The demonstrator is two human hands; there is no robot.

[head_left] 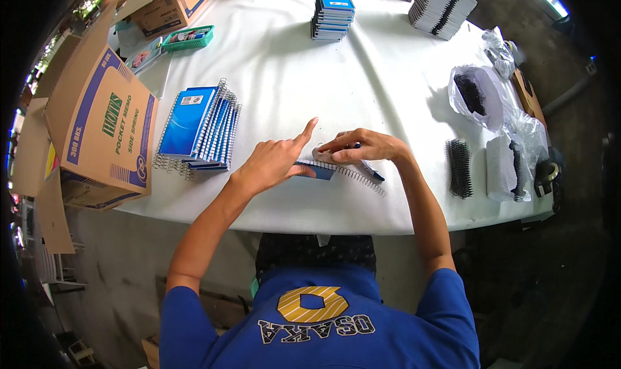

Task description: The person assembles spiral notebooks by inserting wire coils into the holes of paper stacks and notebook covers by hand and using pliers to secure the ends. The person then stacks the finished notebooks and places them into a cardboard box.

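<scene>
At the table's near edge lies a small blue-covered notebook [315, 170], partly hidden by my hands. A metal spiral coil [362, 180] runs along its edge and sticks out to the right. My left hand [277, 161] grips the notebook's left end, thumb over the cover, index finger stretched up and away. My right hand [365, 144] is above the notebook's upper edge, its fingers bent and close together at a small pale, rounded thing [321, 154] I cannot identify. Beneath that hand slants a dark blue pen-like tool [373, 171]; whether it is held is unclear.
Left of my hands stand stacked blue spiral notebooks [187, 123], beside a large open carton [107, 123]. Farther off are a green basket [189, 38] and another notebook stack [333, 13]. Black coils [459, 168] and a plastic bag [475, 97] of dark pieces lie right.
</scene>
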